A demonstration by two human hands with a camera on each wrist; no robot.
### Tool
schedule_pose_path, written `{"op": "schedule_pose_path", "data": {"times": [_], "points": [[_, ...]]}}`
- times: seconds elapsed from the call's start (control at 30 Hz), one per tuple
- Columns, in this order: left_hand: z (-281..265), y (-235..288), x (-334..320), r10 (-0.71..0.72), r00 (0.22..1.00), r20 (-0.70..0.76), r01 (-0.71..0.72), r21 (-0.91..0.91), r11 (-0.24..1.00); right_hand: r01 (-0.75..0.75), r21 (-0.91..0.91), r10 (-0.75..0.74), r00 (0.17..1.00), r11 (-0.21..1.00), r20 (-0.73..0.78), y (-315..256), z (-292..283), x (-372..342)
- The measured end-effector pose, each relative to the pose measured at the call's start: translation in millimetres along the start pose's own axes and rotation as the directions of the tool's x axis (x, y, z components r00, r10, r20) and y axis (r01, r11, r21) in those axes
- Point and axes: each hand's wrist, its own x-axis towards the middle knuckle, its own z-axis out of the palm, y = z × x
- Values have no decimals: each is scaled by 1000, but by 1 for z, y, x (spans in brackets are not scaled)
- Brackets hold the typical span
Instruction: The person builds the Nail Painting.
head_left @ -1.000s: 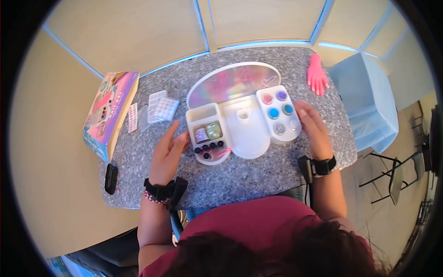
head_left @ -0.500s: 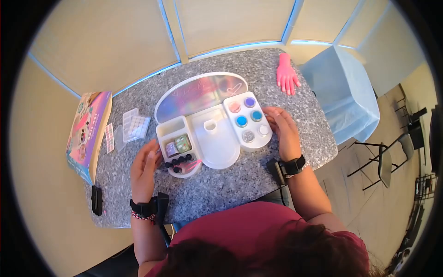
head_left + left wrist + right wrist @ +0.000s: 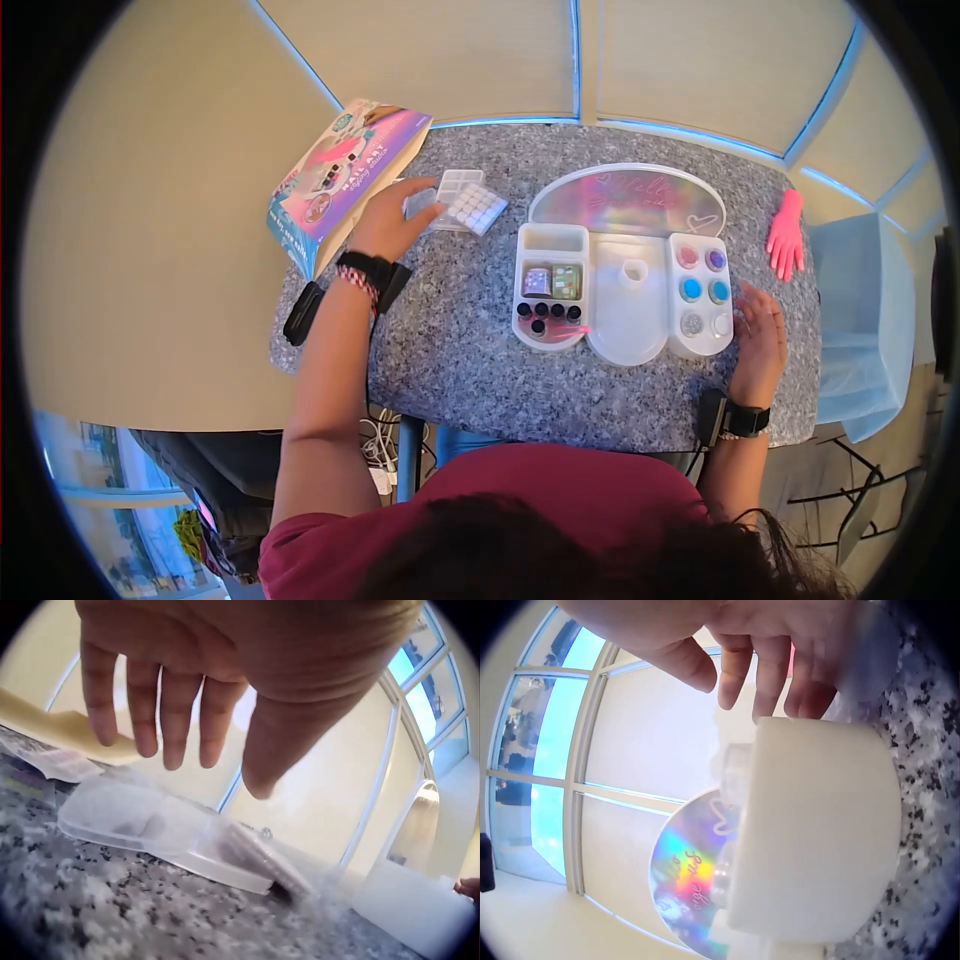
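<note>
My left hand (image 3: 392,222) reaches over the table, fingers spread, beside a clear compartment case (image 3: 460,184) and a sheet of small white squares (image 3: 477,208). In the left wrist view its straight fingers hang above a clear plastic lid (image 3: 112,814), holding nothing. My right hand (image 3: 762,330) rests with loose fingers by the right side of the white nail-art station (image 3: 628,325). Small black-capped bottles (image 3: 538,327), two patterned rolls (image 3: 566,282) and glitter pots (image 3: 691,290) sit in the station. Its iridescent back panel (image 3: 625,205) stands up behind them.
A nail art box (image 3: 345,175) stands at the table's left, with a black case (image 3: 303,313) in front of it. A pink model hand (image 3: 787,238) lies at the right. Beyond the table's right edge is a blue-covered stand (image 3: 865,310).
My left hand has left the station's left side and moved away to the left, to the clear case. The right hand stays by the station. The head view has swung left.
</note>
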Motion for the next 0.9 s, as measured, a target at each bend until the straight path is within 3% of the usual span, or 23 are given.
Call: {"op": "schedule_pose_path", "data": {"times": [0.03, 0.1, 0.13, 0.17, 0.23, 0.27, 0.4, 0.5, 0.57, 0.63, 0.7, 0.83, 0.9], "points": [[1, -6, 12, 2, 1000, 3, -2, 0, 1000, -20, 26, 21, 999, 999, -36, -2, -2, -1], [0, -19, 38, 344, 920, 187, -368, 116, 922, -25, 70, 29, 998, 997, -50, -13, -3, -3], [-4, -22, 51, 295, 896, 332, -346, 106, 932, -33, 117, 40, 997, 993, -59, -19, -4, -4], [-5, -24, 62, 297, 895, 333, -348, 106, 931, -32, 118, 40, 997, 992, -61, -23, -6, -5], [-11, -14, 77, 237, 844, 482, -370, 201, 907, 60, 84, -58, 998, 995, -33, -30, -11, -9], [-10, -15, 84, 294, 816, 498, -408, 134, 903, 63, 87, -60, 998, 994, -35, -34, -12, -12], [-10, 0, 86, 278, 810, 517, -396, 130, 909, 78, 125, -74, 997, 989, -37, -38, -23, -23], [-10, 6, 82, 274, 864, 422, -366, 154, 918, 73, 134, -68, 997, 988, -40, -34, -32, -22], [-12, 2, 85, 246, 904, 349, -266, 8, 964, 73, 129, -68, 997, 989, -41, -31, -37, -24], [-21, 9, 79, 251, 916, 312, -266, 9, 964, 100, 135, -97, 995, 986, -31, -30, -38, -22], [-29, 7, 79, 196, 927, 321, -133, -207, 969, 96, 144, -92, 995, 985, -35, -31, -37, -21], [-48, 30, 61, 185, 954, 234, -95, -350, 932, 89, 159, -86, 996, 983, -24, -38, -31, -22], [-53, 57, 45, 231, 958, 168, -165, -338, 927, 103, 135, -101, 995, 985, -20, -40, -27, -25]]}}
